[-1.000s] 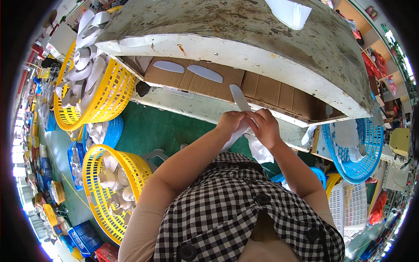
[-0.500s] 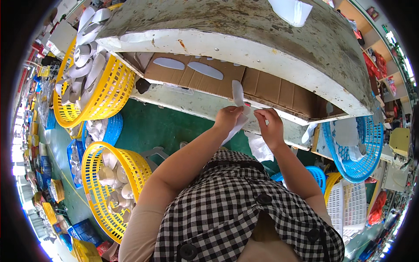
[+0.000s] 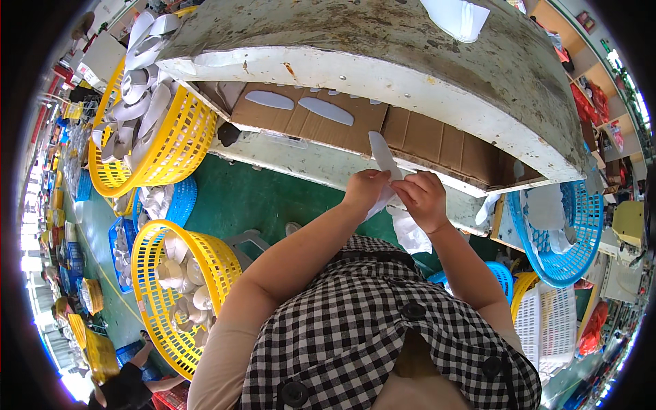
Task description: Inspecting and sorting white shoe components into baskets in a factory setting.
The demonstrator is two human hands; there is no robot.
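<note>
Grasping a white strip (image 3: pixel 383 153) are the left hand (image 3: pixel 365 190) and, apparently, the right hand (image 3: pixel 424 200).

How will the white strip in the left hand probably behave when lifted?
The white strip is probably light, since it looks thin. It may be fairly stiff: its far end sticks out past the left hand without visible drooping.
</note>
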